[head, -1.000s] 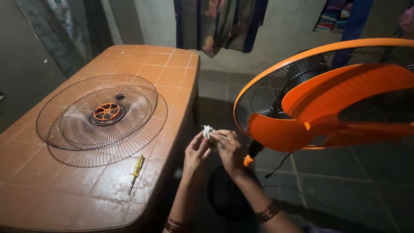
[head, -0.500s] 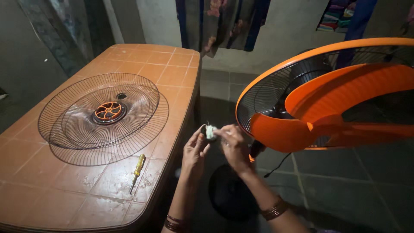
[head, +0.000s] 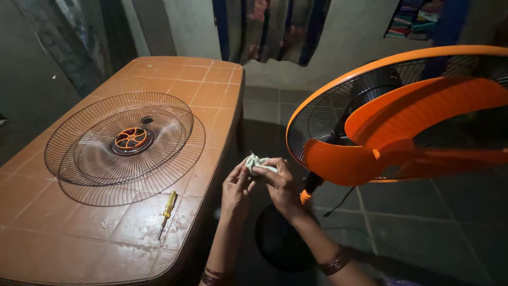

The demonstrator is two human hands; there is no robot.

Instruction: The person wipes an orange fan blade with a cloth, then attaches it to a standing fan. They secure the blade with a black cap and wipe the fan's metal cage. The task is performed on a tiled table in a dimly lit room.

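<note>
beside tiled table, both hands pinch crumpled cloth.

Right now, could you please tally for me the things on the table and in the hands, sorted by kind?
Wire fan guards on the table: 2, stacked
Screwdrivers with a yellow handle: 1
Small pale crumpled things held by the left hand and the right hand: 1
Total: 4

Fan grille lies on the bench, screwdriver just in front of it, standing fan on the floor right of bench.
</note>
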